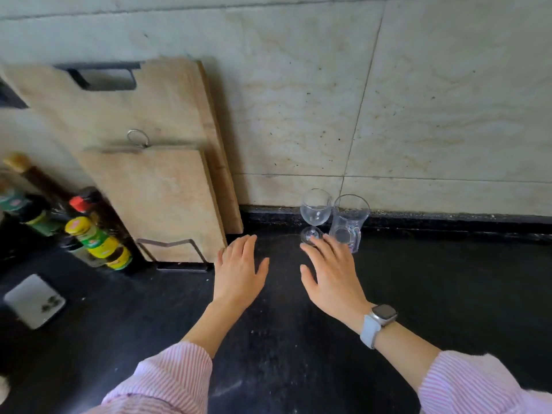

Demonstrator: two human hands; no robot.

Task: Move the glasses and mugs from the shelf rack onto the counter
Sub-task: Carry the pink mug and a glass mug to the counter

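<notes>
A clear stemmed wine glass (315, 210) stands upright on the black counter (448, 279) near the tiled wall. A clear glass mug (348, 222) with a handle stands right beside it, to its right. My right hand (331, 276) hovers just in front of both, fingers spread, holding nothing; its fingertips overlap the wine glass's foot. My left hand (240, 271) is flat and open over the counter to the left, also holding nothing. No shelf rack shows in this view.
Two wooden cutting boards (155, 162) lean against the wall in a metal stand at the left. Several sauce bottles (95, 237) stand further left. A small grey-white device (34, 300) lies on the counter at the far left.
</notes>
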